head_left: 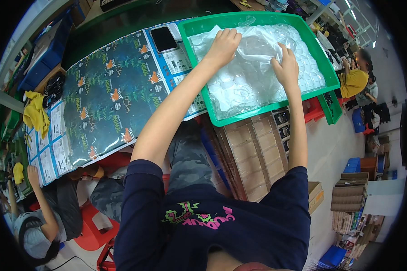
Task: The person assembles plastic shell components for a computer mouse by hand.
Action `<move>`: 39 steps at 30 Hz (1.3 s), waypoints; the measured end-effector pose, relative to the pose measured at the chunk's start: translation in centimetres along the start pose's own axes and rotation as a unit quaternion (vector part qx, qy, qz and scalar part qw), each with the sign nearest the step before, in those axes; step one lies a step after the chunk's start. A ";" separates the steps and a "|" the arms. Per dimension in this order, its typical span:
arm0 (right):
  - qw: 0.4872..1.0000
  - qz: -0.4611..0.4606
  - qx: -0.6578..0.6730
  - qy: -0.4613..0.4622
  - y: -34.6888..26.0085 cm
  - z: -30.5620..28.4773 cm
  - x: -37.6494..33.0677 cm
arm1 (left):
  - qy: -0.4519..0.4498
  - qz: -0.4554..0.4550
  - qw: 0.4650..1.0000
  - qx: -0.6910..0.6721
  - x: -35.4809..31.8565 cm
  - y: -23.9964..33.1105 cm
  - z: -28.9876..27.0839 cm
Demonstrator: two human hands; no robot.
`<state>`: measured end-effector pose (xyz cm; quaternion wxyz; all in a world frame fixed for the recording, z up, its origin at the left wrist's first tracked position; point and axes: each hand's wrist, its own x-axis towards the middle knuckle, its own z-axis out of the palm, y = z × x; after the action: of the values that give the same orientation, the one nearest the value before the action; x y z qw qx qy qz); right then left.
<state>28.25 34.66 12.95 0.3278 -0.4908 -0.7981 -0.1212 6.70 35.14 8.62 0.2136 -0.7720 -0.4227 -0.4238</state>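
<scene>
On the table's printed sheets (pixel 108 99), a phone (pixel 163 39) lies beside the green tray (pixel 199 72).

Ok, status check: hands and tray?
Left hand and right hand both on clear plastic sheet. Sheet lies in green tray. Nothing blocking.

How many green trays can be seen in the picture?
2. A big green tray holds clear plastic shells under both hands. A smaller green tray sits lower, at its right corner. Others may be hidden.

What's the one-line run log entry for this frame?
left hand: on clear plastic sheet | right hand: gripping it | in green tray
</scene>
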 end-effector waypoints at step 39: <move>0.947 -0.162 0.273 -0.045 -34.4 11.6 -1.7 | -0.115 -0.189 0.958 0.182 -21.4 -12.7 -30.8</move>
<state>-5.63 22.62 7.48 0.3887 -0.2515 -0.8834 0.0723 -24.57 10.90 7.29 0.2164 -0.6697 -0.6524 -0.2811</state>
